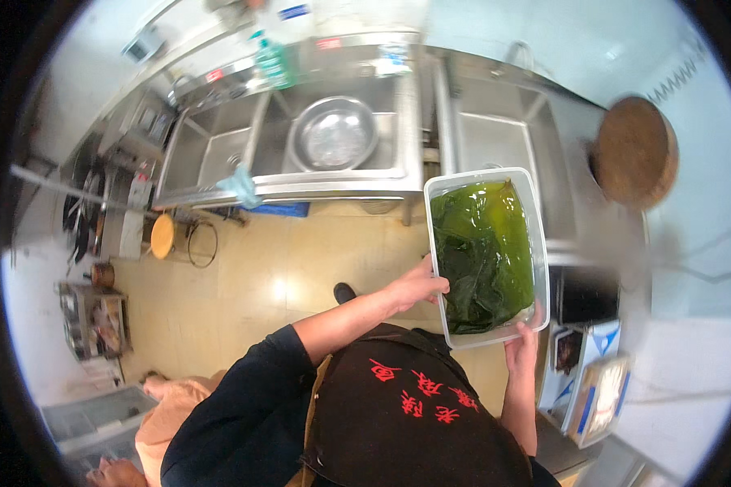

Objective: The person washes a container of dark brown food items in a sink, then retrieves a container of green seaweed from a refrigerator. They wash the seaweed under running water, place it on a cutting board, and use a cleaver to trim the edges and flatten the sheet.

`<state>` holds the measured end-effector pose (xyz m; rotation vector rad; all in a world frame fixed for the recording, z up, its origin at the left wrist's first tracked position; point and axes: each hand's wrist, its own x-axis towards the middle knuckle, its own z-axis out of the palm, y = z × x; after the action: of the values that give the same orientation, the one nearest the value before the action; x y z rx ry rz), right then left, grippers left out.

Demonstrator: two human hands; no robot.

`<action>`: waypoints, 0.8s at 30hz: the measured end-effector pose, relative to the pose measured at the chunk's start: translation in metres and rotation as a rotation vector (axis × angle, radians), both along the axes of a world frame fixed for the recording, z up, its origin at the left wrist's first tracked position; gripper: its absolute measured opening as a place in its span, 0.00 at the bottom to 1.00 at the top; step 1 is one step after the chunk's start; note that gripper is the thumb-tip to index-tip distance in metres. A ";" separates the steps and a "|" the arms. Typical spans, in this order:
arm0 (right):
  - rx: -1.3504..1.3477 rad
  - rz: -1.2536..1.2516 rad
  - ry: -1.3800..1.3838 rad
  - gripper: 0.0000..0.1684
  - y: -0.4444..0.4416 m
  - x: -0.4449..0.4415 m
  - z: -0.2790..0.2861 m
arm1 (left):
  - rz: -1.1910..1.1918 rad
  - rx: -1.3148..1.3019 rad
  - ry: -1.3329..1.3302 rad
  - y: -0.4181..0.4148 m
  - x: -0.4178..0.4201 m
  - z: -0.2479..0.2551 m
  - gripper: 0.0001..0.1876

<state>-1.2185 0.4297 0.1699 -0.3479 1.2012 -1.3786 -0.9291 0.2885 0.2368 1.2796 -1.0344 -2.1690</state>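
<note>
Both my hands grip a translucent white plastic tub [542,262] in front of my apron. My left hand [423,283] clasps its left wall, thumb over the rim. At the near right corner my right hand [522,347] has its thumb on the rim, with fingers seen dimly through the plastic. Wet, glossy dark green leaves that look like kelp [484,255] fill most of the tub. It hangs over the floor, its far end overlapping the front edge of a steel sink in the view.
A round steel basin [335,134] sits in the middle sink [274,146], near a green pump bottle [272,64]. A blue cloth [242,184] drapes over the sink's front edge. At right are another sink [493,128], a round wooden board [635,152] and boxes [597,389]. Another person [173,420] is behind at lower left.
</note>
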 end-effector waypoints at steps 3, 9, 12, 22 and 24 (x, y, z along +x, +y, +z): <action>-0.010 0.069 -0.010 0.50 -0.070 0.107 0.027 | 0.024 -0.101 0.061 -0.042 0.102 -0.024 0.38; 0.038 0.171 -0.029 0.47 -0.176 0.278 0.009 | 0.157 -0.127 -0.021 -0.108 0.285 -0.052 0.35; 0.025 0.264 -0.002 0.45 -0.226 0.345 0.003 | 0.285 -0.033 -0.013 -0.131 0.361 -0.046 0.28; 0.080 0.491 0.065 0.42 -0.379 0.533 -0.041 | 0.771 0.095 -0.062 -0.188 0.541 -0.096 0.16; 0.063 0.575 0.087 0.42 -0.399 0.564 -0.041 | 0.866 0.092 -0.093 -0.198 0.562 -0.094 0.16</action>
<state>-0.6546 0.0305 0.1288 -0.6567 1.0976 -0.8322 -0.3671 0.0905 0.1428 1.5058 -0.2897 -1.5002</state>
